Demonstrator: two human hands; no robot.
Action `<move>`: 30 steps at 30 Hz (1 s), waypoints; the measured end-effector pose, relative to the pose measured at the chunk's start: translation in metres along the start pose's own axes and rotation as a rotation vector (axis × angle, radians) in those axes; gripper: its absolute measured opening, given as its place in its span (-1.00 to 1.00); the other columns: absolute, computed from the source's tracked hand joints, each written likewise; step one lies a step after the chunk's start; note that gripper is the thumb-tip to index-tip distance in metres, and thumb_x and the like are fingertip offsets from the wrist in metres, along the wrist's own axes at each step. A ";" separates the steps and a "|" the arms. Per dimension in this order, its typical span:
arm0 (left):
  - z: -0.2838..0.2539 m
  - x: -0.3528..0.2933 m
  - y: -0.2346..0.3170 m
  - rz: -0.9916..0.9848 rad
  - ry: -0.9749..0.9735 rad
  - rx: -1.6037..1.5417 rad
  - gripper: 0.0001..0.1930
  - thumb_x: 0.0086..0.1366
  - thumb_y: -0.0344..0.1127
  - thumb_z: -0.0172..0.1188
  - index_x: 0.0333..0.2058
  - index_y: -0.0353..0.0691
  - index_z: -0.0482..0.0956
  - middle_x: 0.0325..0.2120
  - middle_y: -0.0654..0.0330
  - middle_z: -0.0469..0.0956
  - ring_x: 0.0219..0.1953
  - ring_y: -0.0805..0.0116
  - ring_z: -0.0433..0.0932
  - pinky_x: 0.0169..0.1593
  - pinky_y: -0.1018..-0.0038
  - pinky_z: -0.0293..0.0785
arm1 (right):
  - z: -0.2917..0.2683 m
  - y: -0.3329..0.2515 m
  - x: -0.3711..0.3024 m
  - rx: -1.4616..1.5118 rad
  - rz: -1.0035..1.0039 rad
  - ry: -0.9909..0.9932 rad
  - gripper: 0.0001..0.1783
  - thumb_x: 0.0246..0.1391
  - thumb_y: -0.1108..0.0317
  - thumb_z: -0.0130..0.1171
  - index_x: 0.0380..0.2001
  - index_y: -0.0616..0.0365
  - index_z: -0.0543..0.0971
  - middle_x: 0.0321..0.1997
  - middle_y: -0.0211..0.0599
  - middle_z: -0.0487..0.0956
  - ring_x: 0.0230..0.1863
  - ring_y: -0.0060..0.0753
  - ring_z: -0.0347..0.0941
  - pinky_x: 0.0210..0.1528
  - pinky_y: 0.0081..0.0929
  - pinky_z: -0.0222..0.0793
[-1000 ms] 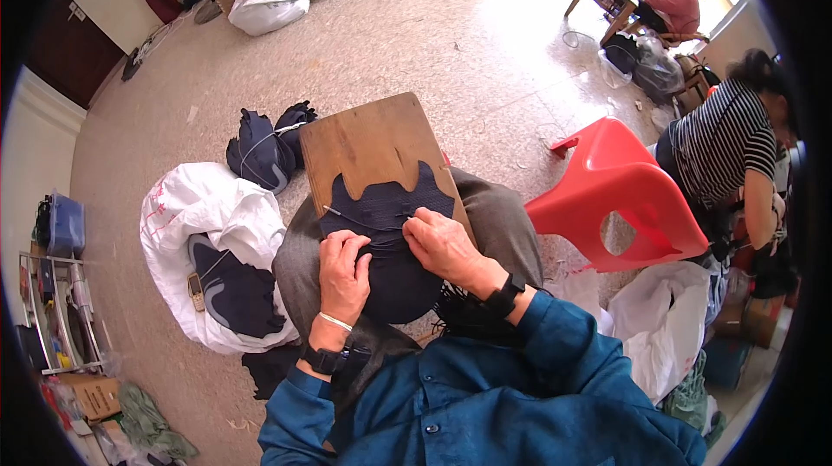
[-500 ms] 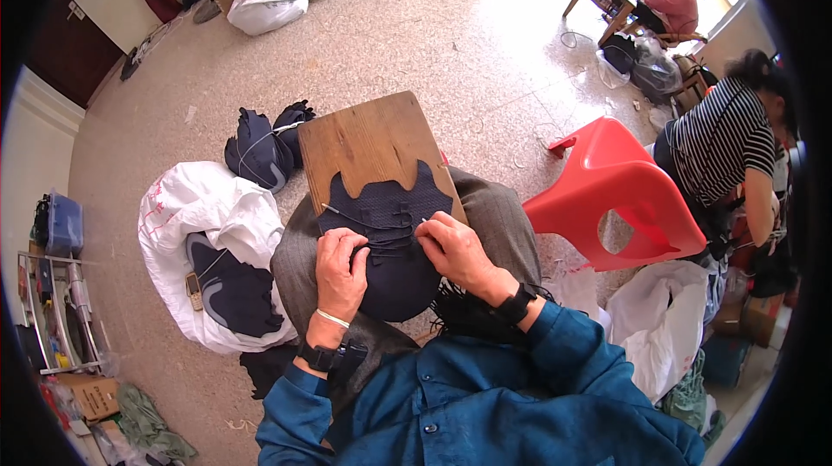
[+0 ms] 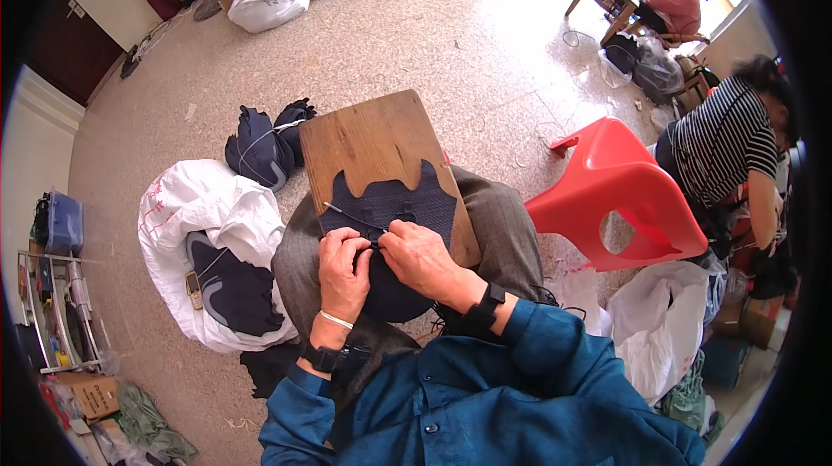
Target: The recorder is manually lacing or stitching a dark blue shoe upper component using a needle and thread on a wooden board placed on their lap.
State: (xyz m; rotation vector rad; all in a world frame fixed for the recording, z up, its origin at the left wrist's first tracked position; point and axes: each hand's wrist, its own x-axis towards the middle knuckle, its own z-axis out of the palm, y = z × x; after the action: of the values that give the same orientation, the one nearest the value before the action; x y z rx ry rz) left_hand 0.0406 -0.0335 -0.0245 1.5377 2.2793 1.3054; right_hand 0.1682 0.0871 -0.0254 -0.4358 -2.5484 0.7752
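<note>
A dark navy knit shoe upper (image 3: 426,197) lies on a wooden board (image 3: 373,139) across my lap. A dark shoelace (image 3: 351,215) with a pale tip runs loose over its left side. My left hand (image 3: 341,274) is closed, thumb and fingers pinching the upper at its lacing near the middle. Close beside it, my right hand (image 3: 420,260) is closed in a pinch on the lace, its fingertips almost meeting the left ones. The fingers hide most of the lacing and the lace end.
On the left, a white sack (image 3: 165,232) holds more dark uppers (image 3: 230,288) and a phone (image 3: 193,290). Tied bundles of uppers (image 3: 258,150) sit beyond it. A red plastic stool (image 3: 620,197) stands at right, near a person in a striped top (image 3: 719,141).
My right hand has moved left and inward, from the right side of the upper to the left fingertips. My left hand has stayed nearly in place.
</note>
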 end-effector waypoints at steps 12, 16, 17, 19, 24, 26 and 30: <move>-0.001 0.001 -0.001 0.014 -0.030 0.023 -0.82 0.10 -0.59 0.32 -0.29 -0.30 0.58 -0.17 0.08 0.49 -0.08 0.02 0.48 0.04 0.22 0.43 | -0.019 0.008 -0.007 0.245 0.106 0.078 -0.94 0.15 0.46 0.22 -0.33 0.18 0.55 -0.35 -0.12 0.50 -0.26 0.07 0.53 -0.22 -0.10 0.48; -0.003 0.001 0.000 0.023 -0.045 0.014 -0.82 0.11 -0.58 0.32 -0.29 -0.29 0.59 -0.17 0.07 0.49 -0.07 0.03 0.47 0.03 0.22 0.44 | -0.030 0.024 -0.022 0.177 0.150 0.059 -0.94 0.16 0.52 0.23 -0.28 0.23 0.60 -0.35 -0.12 0.54 -0.29 0.06 0.56 -0.24 -0.18 0.49; -0.004 0.000 -0.001 0.018 -0.042 0.014 -0.82 0.12 -0.57 0.32 -0.28 -0.29 0.60 -0.17 0.08 0.49 -0.08 0.03 0.48 0.03 0.23 0.44 | -0.031 0.023 -0.025 0.203 0.152 0.057 -0.93 0.15 0.52 0.24 -0.28 0.23 0.60 -0.35 -0.12 0.54 -0.29 0.05 0.56 -0.24 -0.18 0.50; -0.004 0.000 -0.001 0.008 -0.043 -0.009 -0.83 0.12 -0.56 0.33 -0.28 -0.28 0.61 -0.17 0.08 0.49 -0.08 0.04 0.48 0.03 0.23 0.44 | -0.034 0.022 -0.029 0.226 0.160 0.058 -0.93 0.15 0.53 0.24 -0.28 0.23 0.60 -0.35 -0.13 0.54 -0.29 0.04 0.56 -0.24 -0.19 0.50; -0.001 0.003 0.003 -0.014 -0.031 -0.036 -0.87 0.14 -0.53 0.36 -0.31 -0.27 0.65 -0.19 0.09 0.50 -0.09 0.06 0.49 0.01 0.24 0.45 | -0.035 0.015 -0.033 0.188 0.164 0.081 -0.92 0.13 0.55 0.24 -0.27 0.23 0.60 -0.33 -0.13 0.55 -0.27 0.02 0.57 -0.22 -0.20 0.51; -0.001 0.005 0.006 -0.001 -0.043 -0.019 -0.88 0.14 -0.52 0.37 -0.33 -0.26 0.66 -0.20 0.09 0.51 -0.09 0.06 0.48 0.02 0.24 0.44 | -0.036 0.013 -0.037 0.192 0.175 0.088 -0.91 0.13 0.55 0.24 -0.27 0.23 0.60 -0.32 -0.13 0.55 -0.26 0.03 0.57 -0.21 -0.20 0.51; -0.001 0.009 0.012 0.017 -0.063 -0.023 -0.89 0.13 -0.52 0.38 -0.34 -0.25 0.66 -0.22 0.10 0.50 -0.10 0.07 0.48 0.02 0.24 0.44 | -0.036 0.011 -0.044 0.165 0.206 0.150 -0.89 0.13 0.56 0.24 -0.26 0.21 0.60 -0.30 -0.13 0.55 -0.24 0.04 0.57 -0.18 -0.19 0.52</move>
State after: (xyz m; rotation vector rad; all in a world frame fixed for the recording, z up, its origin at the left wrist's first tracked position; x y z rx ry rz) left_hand 0.0441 -0.0250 -0.0128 1.5708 2.2105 1.2639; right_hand 0.2252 0.0938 -0.0195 -0.6822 -2.3043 0.9800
